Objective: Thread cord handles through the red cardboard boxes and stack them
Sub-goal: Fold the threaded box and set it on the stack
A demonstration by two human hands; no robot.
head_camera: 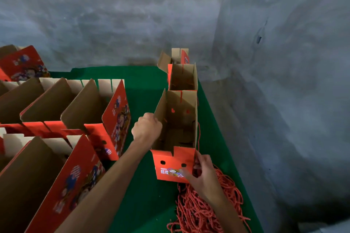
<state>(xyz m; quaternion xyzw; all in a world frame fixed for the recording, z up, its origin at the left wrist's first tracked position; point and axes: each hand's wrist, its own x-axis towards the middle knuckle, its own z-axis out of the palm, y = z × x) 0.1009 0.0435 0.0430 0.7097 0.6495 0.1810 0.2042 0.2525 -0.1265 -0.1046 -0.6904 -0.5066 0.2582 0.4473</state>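
cords (204, 212) lie piled on the green bench (144, 195), nearest. right hand (203, 173) touches the box (175, 132) at its near right corner, apparently pinching a cord there. left hand (146, 126) grips the left wall. box long axis runs away; right hand is nearer the holes.

Your left hand (146, 126) grips the left wall of the open red box (175, 166) on the green tabletop (144, 85). Your right hand (203, 173) pinches its near right corner, just above the red cord pile (206, 212).
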